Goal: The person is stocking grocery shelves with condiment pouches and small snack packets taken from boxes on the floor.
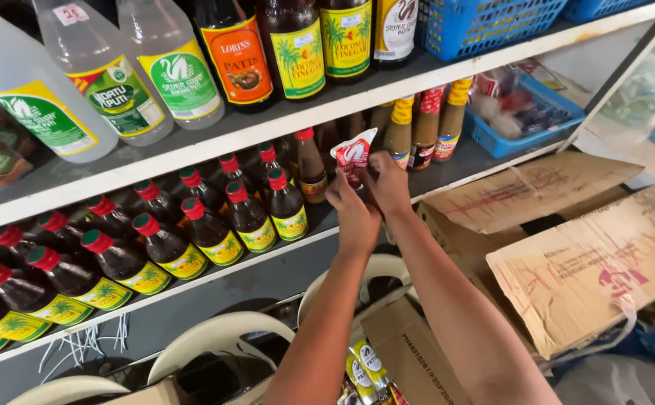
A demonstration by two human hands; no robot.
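Note:
Both my hands reach up to the middle shelf [215, 268] and together hold a small red and white sachet [353, 155] upright at the shelf's edge. My left hand [351, 211] grips its lower left side; my right hand [387, 184] pinches its right side. Just left of the sachet stand rows of dark sauce bottles with red caps [249, 217]. Right of it stand several brown bottles with yellow and red caps [425, 127].
The top shelf carries large clear vinegar bottles [102, 75], dark sauce bottles [297, 45] and a blue basket [485, 26]. Another blue basket [522, 135] sits on the middle shelf. Open cardboard boxes [567, 255] lie at right; white plastic chairs [215, 334] stand below.

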